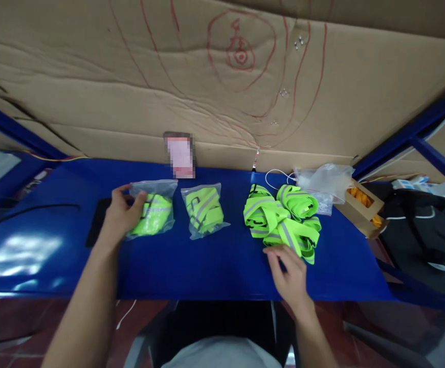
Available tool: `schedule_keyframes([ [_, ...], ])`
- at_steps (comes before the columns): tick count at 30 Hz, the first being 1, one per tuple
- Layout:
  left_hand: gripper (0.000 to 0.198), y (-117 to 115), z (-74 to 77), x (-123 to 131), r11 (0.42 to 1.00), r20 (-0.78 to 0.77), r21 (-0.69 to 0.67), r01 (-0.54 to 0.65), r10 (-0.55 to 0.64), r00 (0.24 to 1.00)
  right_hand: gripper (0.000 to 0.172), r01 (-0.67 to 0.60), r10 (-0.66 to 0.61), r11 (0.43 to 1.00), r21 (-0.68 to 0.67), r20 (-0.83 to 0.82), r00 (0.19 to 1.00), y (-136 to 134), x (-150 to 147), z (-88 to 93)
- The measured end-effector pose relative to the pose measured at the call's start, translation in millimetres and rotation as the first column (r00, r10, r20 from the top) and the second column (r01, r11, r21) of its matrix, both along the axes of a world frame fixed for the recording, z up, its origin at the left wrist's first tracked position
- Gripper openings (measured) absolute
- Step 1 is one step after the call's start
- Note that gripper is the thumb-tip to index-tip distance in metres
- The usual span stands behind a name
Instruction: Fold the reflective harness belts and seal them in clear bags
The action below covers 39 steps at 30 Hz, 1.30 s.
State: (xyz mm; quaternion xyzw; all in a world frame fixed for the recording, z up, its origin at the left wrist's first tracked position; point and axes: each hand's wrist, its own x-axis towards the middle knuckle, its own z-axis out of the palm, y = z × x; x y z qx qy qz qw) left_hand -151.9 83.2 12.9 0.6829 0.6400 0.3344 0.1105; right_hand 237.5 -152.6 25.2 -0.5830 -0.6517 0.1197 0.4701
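Note:
My left hand (121,211) grips the left edge of a clear bag holding a folded neon-yellow reflective band (154,212) on the blue table (192,266). A second filled bag (204,209) lies just to its right, untouched. My right hand (289,271) reaches with bent fingers to the near edge of a loose pile of neon-yellow reflective bands (282,220); its fingertips touch the nearest band.
Empty clear bags (324,184) lie behind the pile. An open cardboard box with orange items (362,204) sits at the table's right end. A cardboard wall (222,87) backs the table. A white cable (276,176) and a dark flat pad (97,220) lie on it.

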Motion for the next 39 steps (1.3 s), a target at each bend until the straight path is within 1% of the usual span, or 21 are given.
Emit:
schedule_keyframes([
  [2, 0.047, -6, 4.1, 6, 0.995, -0.046, -0.038, -0.088, 0.087, 0.995, 0.02, -0.063, 0.062, 0.996, -0.066, -0.018, 0.998, -6, -23, -9.3],
  [4, 0.048, -12, 10.1, 12, 0.986, -0.069, -0.056, -0.155, 0.151, 0.986, 0.02, -0.157, 0.164, 0.981, -0.113, 0.05, 0.985, -11, -43, -14.2],
  [7, 0.049, -30, 20.8, 28, 0.976, -0.084, 0.009, -0.215, 0.215, 0.973, 0.024, -0.247, 0.267, 0.956, -0.158, 0.123, 0.956, -9, -61, -11.5],
  [9, 0.048, -47, 27.1, 44, 0.971, -0.072, 0.114, -0.211, 0.22, 0.973, 0.032, -0.235, 0.265, 0.953, -0.193, 0.152, 0.952, 2, -67, -5.5],
  [11, 0.043, -63, 29.9, 64, 0.973, -0.02, 0.201, -0.113, 0.119, 0.993, 0.043, -0.187, 0.233, 0.956, -0.228, 0.193, 0.953, 21, -71, 0.2],
  [12, 0.039, -69, 29.3, 74, 0.982, 0.026, 0.186, -0.043, 0.039, 0.999, 0.049, -0.163, 0.215, 0.957, -0.239, 0.21, 0.954, 31, -73, 2.1],
  [13, 0.038, -72, 27.3, 85, 0.993, 0.109, 0.107, 0.046, -0.057, 0.992, 0.054, -0.143, 0.2, 0.959, -0.246, 0.225, 0.954, 41, -74, 3.1],
  [15, 0.044, -69, 19.8, 103, 0.979, 0.309, -0.046, 0.197, -0.174, 0.935, 0.06, -0.131, 0.199, 0.956, -0.262, 0.249, 0.948, 58, -77, 1.8],
  [16, 0.048, -63, 15.2, 110, 0.969, 0.415, -0.083, 0.234, -0.179, 0.892, 0.061, -0.144, 0.218, 0.95, -0.278, 0.257, 0.942, 63, -79, -0.3],
  [18, 0.058, -45, 6.6, 120, 0.967, 0.63, -0.138, 0.215, -0.082, 0.772, 0.061, -0.19, 0.278, 0.928, -0.32, 0.256, 0.926, 66, -80, -6.5],
  [19, 0.062, -36, 3.5, 124, 0.966, 0.683, -0.164, 0.201, -0.036, 0.73, 0.06, -0.211, 0.303, 0.916, -0.34, 0.247, 0.92, 64, -79, -10.1],
  [21, 0.067, -22, 1.6, 129, 0.955, 0.752, -0.211, 0.209, 0.022, 0.658, 0.056, -0.243, 0.332, 0.902, -0.358, 0.214, 0.919, 55, -76, -17.1],
  [23, 0.064, -20, 5.4, 133, 0.936, 0.796, -0.229, 0.269, 0.021, 0.605, 0.049, -0.278, 0.353, 0.894, -0.351, 0.169, 0.92, 44, -71, -22.4],
  [26, 0.051, -40, 18.4, 138, 0.915, 0.852, -0.198, 0.352, -0.016, 0.523, 0.04, -0.309, 0.339, 0.895, -0.321, 0.04, 0.94, 33, -61, -25.9],
  [28, 0.04, -60, 27.5, 140, 0.914, 0.88, -0.14, 0.381, -0.062, 0.471, 0.042, -0.257, 0.242, 0.931, -0.259, -0.09, 0.966, 32, -56, -25.0],
  [29, 0.035, -70, 31.2, 141, 0.916, 0.888, -0.103, 0.388, -0.091, 0.452, 0.047, -0.217, 0.183, 0.951, -0.222, -0.165, 0.969, 34, -54, -23.4],
  [30, 0.032, -80, 34.1, 141, 0.92, 0.886, -0.067, 0.387, -0.123, 0.446, 0.053, -0.177, 0.128, 0.966, -0.187, -0.243, 0.961, 37, -52, -20.9],
  [32, 0.027, -96, 37.5, 140, 0.925, 0.862, -0.006, 0.38, -0.188, 0.471, 0.059, -0.13, 0.061, 0.98, -0.15, -0.392, 0.918, 46, -51, -13.4],
  [34, 0.024, -107, 38.5, 140, 0.928, 0.825, 0.034, 0.371, -0.235, 0.514, 0.057, -0.146, 0.053, 0.978, -0.149, -0.5, 0.864, 56, -51, -3.3],
  [36, 0.022, -114, 38.3, 140, 0.928, 0.81, 0.072, 0.364, -0.268, 0.522, 0.042, -0.176, 0.074, 0.975, -0.135, -0.55, 0.832, 63, -54, 6.8],
  [39, 0.02, -121, 38.0, 141, 0.932, 0.827, 0.119, 0.342, -0.283, 0.486, 0.014, -0.164, 0.095, 0.983, -0.08, -0.543, 0.834, 68, -59, 16.4],
])
